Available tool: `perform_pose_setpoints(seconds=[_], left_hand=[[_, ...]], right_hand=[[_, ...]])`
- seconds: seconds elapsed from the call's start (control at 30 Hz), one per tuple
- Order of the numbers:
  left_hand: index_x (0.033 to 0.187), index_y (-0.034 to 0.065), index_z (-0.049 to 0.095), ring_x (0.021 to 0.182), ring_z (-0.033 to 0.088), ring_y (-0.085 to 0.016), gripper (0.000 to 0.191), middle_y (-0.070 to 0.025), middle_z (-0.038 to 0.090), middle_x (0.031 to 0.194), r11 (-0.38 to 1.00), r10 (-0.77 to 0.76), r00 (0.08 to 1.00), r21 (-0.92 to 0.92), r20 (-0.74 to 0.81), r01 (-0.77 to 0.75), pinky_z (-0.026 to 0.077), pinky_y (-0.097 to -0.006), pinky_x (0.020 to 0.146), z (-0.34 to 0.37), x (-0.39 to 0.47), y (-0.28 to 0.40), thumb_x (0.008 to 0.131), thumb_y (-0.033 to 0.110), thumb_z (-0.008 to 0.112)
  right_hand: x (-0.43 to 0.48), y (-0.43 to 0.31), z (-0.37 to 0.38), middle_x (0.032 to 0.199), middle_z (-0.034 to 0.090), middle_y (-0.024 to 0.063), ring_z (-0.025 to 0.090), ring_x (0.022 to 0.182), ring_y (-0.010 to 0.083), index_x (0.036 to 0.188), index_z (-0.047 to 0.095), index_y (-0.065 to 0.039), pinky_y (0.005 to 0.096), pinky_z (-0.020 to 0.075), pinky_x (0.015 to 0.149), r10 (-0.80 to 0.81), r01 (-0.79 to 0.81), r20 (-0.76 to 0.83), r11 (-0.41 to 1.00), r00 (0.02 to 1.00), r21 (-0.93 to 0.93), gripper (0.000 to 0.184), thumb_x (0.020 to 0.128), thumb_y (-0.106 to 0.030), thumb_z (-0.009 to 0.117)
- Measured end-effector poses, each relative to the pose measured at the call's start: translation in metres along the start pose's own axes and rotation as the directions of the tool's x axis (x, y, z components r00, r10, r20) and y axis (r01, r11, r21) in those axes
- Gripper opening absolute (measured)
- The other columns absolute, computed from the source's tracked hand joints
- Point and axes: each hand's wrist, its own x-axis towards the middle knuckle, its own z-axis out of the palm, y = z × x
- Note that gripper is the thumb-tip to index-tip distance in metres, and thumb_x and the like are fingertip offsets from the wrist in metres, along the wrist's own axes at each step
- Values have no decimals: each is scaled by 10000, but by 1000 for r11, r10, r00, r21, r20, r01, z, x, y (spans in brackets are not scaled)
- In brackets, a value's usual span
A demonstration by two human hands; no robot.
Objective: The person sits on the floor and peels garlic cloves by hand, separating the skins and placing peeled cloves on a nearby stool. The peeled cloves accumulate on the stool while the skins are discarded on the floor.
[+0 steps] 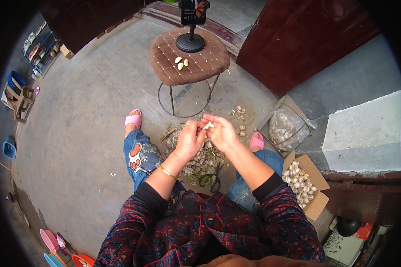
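Note:
My right hand (224, 134) is turned palm up, with pale pieces of a peeled garlic clove (209, 125) at its fingers. From the other side, my left hand (188, 140) pinches at the same clove with thumb and fingertips; exactly which fingers bear it is partly hidden. Dry garlic skins (195, 165) lie heaped on the floor below both hands. Beyond the right fingers are several loose garlic cloves (240, 110) and a few whole bulbs (242, 127). Three peeled cloves (180, 66) rest on the brown cushioned stool (207, 61) ahead.
A phone (193, 16) stands on a black round-based holder (190, 43) on the stool. Dark-handled scissors (214, 183) lie among the skins. To the right are a plastic bag (287, 125), a cardboard box (315, 208) of garlic bulbs (299, 182) and a dark red door (297, 43).

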Motion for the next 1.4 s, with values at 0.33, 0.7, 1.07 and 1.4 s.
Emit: perform_pose_setpoints(seconds=[0.33, 0.7, 1.07, 1.4], left_hand=[[984, 12, 505, 735, 570, -165, 190, -76, 575, 864, 986, -109, 993, -125, 51, 115, 488, -288, 677, -2, 0, -5, 835, 46, 617], [1094, 31, 516, 866, 535, -101, 190, -31, 588, 965, 552, -252, 948, -776, 194, 306, 456, -258, 794, -1, 3, -2, 907, 62, 533], [1016, 18, 557, 790, 534, -98, 124, -19, 585, 882, 488, -332, 924, -804, 190, 340, 456, -253, 752, -4, 5, -10, 914, 86, 544], [1007, 37, 534, 731, 543, -99, 87, -27, 582, 857, 578, -254, 951, -760, 177, 296, 468, -241, 680, -3, 5, -7, 936, 82, 515]], right_hand=[[-4, -2, 1, 772, 523, 22, 470, 640, 100, 944, 501, -58, 246, 401, 569, -50, 45, 0, 896, 999, -442, 44, 904, -75, 498], [-9, -1, 8, 820, 559, 48, 489, 673, 113, 943, 498, -52, 247, 410, 617, -77, 83, 96, 995, 992, -54, 40, 904, -45, 493], [-7, 12, 6, 820, 523, 18, 467, 686, 91, 943, 486, -70, 233, 400, 604, -225, 292, 193, 829, 955, -477, 40, 912, -48, 502], [-14, -1, 10, 851, 570, 57, 551, 778, 111, 947, 478, -15, 270, 464, 693, -290, 389, 273, 503, 917, -772, 49, 907, -42, 484]])
